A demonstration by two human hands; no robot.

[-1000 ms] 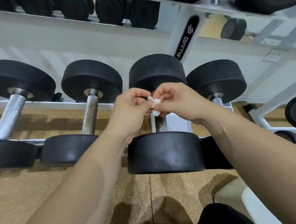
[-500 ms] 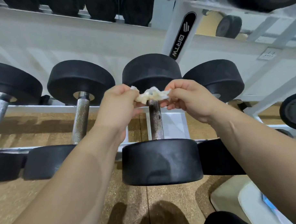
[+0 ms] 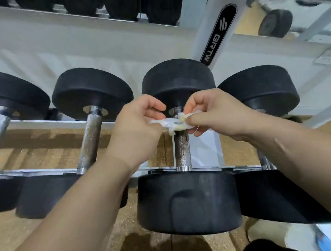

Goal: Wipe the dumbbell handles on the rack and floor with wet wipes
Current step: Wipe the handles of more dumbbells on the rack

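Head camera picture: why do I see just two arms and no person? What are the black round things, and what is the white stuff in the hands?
The camera sits on the person's head and looks down, so you see only their own arms. The left hand and the right hand pinch a crumpled white wet wipe with their fingers, so it stretches between the two hands. The black round things are dumbbells: heavy rubber ends joined by a metal handle. They lie side by side on a white rack over a brown floor. The wipe is in front of the top of the middle dumbbell's handle. I cannot tell if it touches yet.
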